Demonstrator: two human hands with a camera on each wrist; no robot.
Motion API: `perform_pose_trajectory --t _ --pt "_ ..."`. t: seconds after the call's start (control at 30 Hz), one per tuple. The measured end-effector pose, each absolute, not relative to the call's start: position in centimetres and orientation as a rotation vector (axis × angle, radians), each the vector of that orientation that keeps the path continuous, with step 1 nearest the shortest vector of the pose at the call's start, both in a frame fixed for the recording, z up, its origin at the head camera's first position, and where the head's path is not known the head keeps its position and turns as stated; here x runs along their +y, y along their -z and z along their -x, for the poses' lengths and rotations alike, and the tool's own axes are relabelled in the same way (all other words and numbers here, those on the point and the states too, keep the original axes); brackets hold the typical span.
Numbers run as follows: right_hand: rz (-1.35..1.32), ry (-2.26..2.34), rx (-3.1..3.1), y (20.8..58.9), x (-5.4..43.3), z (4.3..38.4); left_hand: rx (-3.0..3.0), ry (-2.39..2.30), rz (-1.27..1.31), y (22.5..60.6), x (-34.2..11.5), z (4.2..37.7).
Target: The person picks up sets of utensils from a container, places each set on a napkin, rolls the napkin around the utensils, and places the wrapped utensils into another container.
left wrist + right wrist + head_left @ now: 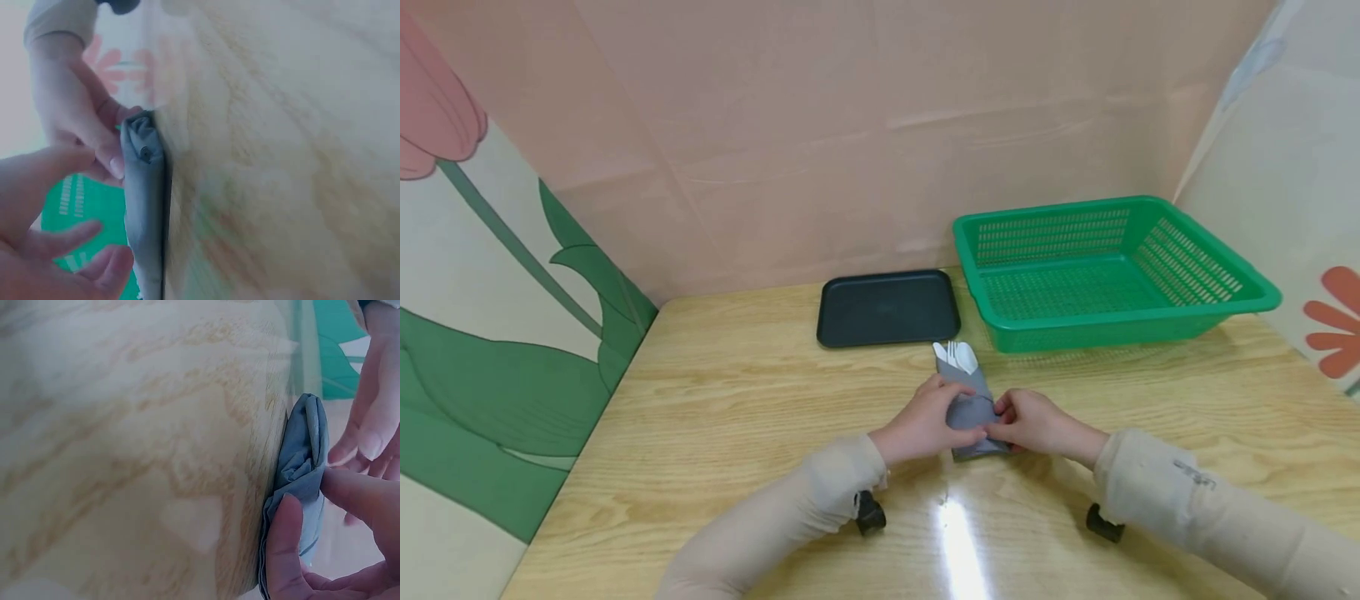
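Observation:
A folded grey napkin [972, 410] lies on the table in the head view. White cutlery sticks out of its far end: a knife [940, 352], a fork [952, 354] and a spoon [967, 359]. My left hand [925, 423] spreads over the napkin's left side, thumb and fingers apart; the left wrist view shows them loosely bent beside it. On the napkin's near right part, my right hand [1036, 423] pinches the cloth between thumb and fingers. The right wrist view shows the bunched napkin [300, 462] with a finger [287, 540] pressed against it.
Behind the napkin a black tray [889, 308] lies flat near the back wall. A green plastic basket [1097, 337] with slotted sides stands to the right of the tray. The wooden table [730, 392] stretches left of the hands, and bright glare crosses its near part.

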State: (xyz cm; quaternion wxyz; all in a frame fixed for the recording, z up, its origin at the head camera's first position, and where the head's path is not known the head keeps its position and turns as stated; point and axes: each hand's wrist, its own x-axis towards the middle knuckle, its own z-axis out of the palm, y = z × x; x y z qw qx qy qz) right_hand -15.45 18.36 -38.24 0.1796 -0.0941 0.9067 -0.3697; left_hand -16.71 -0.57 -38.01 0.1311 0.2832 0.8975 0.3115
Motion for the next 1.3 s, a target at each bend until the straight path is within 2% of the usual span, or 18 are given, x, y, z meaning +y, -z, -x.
perform_pose_trajectory --t 0.2,0.37,0.8,1.3 --pt "0.215 0.998 2.569 38.4 18.3 15.6 2.376 -1.231 -0.424 38.3 -1.6 16.8" --pt "0.19 0.984 2.57 38.4 18.2 15.6 2.244 -1.342 -0.248 38.9 -1.2 16.7" --pt "0.279 1.047 2.573 38.5 18.4 15.4 2.111 -1.547 -0.117 40.1 -0.2 17.7" --pt "0.431 1.019 2.652 38.2 18.0 14.8 2.05 -1.649 -0.076 40.1 0.3 17.1"
